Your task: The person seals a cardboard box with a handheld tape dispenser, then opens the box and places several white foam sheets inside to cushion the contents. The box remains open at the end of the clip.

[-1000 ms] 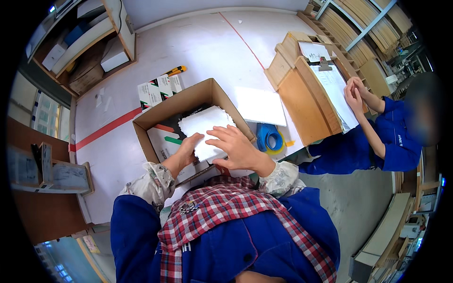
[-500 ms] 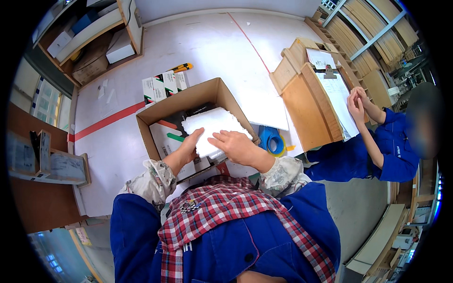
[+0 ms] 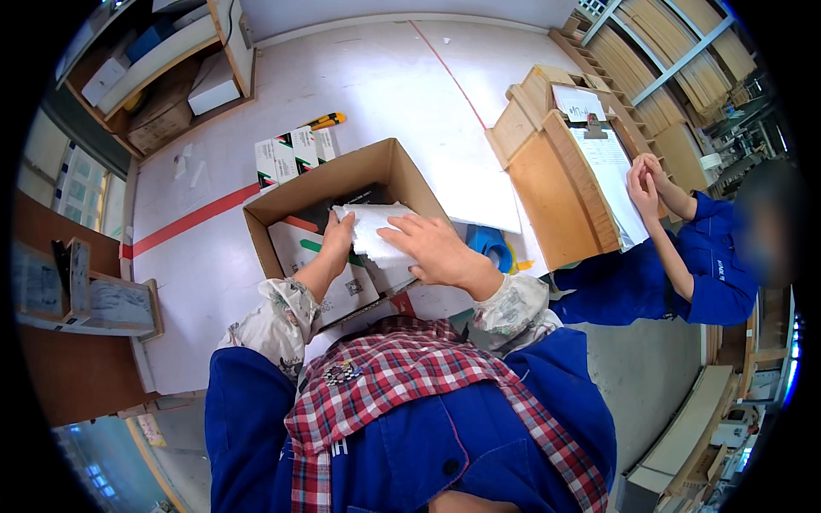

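Note:
Between my two hands is a piece of white foam (image 3: 376, 227) with ragged edges, in the mouth of a cardboard box (image 3: 409, 175). My left hand (image 3: 336, 243) grips its left end, the thumb along the edge. My right hand (image 3: 434, 250) is closed on its right side, with some fingertips hidden behind the foam. Under the foam, the box holds white-and-black printed cartons (image 3: 349, 291) with green and red stripes. The foam hides part of them.
Beyond the box lie small white cartons (image 3: 291, 156) and a yellow utility knife (image 3: 325, 120). Right of it are a white sheet (image 3: 483, 201), a blue tape roll (image 3: 487, 243) and a wooden stand (image 3: 560, 201) with a clipboard. A co-worker's clasped hands (image 3: 647, 184) rest beside the clipboard.
The foam has tilted and shows a narrower face. My left hand has shifted slightly left and up, my right hand slightly up. More of the cartons below shows.

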Available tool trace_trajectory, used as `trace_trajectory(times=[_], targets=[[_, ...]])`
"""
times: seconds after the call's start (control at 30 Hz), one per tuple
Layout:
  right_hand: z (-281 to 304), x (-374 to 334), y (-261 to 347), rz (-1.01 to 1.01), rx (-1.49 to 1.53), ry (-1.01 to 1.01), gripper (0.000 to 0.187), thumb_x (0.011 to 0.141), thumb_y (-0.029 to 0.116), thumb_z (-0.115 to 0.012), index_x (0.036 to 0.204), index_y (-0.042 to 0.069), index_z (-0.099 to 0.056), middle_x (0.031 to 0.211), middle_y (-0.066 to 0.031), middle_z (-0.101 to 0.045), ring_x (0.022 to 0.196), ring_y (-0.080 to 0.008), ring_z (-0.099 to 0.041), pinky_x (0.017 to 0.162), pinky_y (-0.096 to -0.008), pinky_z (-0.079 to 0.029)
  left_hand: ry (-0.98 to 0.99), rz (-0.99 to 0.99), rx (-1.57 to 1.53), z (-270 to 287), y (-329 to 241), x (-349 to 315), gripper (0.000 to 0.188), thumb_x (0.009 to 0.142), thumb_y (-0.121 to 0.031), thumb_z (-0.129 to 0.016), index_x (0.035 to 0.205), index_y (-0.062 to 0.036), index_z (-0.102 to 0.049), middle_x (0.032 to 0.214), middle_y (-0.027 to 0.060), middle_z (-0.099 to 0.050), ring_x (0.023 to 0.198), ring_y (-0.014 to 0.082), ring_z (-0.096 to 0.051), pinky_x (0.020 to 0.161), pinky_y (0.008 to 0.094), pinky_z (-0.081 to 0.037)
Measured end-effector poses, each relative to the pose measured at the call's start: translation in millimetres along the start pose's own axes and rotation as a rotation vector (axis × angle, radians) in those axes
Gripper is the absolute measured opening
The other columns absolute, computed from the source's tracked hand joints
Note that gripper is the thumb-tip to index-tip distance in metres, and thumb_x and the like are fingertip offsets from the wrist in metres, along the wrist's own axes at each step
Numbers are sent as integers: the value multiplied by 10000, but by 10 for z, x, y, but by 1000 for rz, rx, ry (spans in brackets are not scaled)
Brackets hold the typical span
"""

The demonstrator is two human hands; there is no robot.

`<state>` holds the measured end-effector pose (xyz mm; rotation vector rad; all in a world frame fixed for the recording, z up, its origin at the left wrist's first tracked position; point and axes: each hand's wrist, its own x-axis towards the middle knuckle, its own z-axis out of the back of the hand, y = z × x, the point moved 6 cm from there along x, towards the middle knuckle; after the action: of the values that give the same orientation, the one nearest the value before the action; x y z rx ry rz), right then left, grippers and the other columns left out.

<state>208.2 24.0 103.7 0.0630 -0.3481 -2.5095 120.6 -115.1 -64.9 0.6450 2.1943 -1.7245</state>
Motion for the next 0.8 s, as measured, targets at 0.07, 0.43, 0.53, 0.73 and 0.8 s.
trace_trajectory(times=[0.07,0.43,0.53,0.73,0.8], targets=[[-48,-26,-90,-29,74,41,714,591,34,-666,1251,92,-401,1252,-148,-431,1172,-287,-402,905,-411,-349,34,86,135,-23,24,34,756,859,-360,-470,1389,-26,-46,1337,164,-321,1076,262,-467,890,339,-385],[-201,12,5,107,139,-17,573,636,-57,-558,1192,48,-468,1169,-176,-514,1066,-318,-499,887,-371,-417,37,34,221,29,-83,-77,727,764,-194,-500,1372,-6,-148,1093,141,-495,765,176,-523,593,268,-419],[-154,31,-31,104,162,-85,569,634,-85,-530,1186,33,-469,1161,-185,-516,1064,-325,-499,894,-362,-415,41,44,82,-25,-98,-129,734,803,-272,-497,1387,-47,-114,1092,127,-490,736,164,-528,588,264,-429],[215,-82,-70,6,294,-356,597,647,-138,-476,1223,14,-440,1190,-188,-494,1088,-328,-487,924,-360,-399,-358,-514,407,160,-669,-466,520,801,-413,-549,1195,-89,-447,1127,136,-451,905,217,-511,784,330,-407],[251,-143,-102,-32,347,-387,583,669,-128,-484,1232,12,-431,1203,-193,-483,1101,-327,-481,929,-353,-397,-216,-687,606,-55,-1008,-782,468,751,-402,-610,1085,-88,-514,1114,133,-438,969,231,-463,846,360,-324]])
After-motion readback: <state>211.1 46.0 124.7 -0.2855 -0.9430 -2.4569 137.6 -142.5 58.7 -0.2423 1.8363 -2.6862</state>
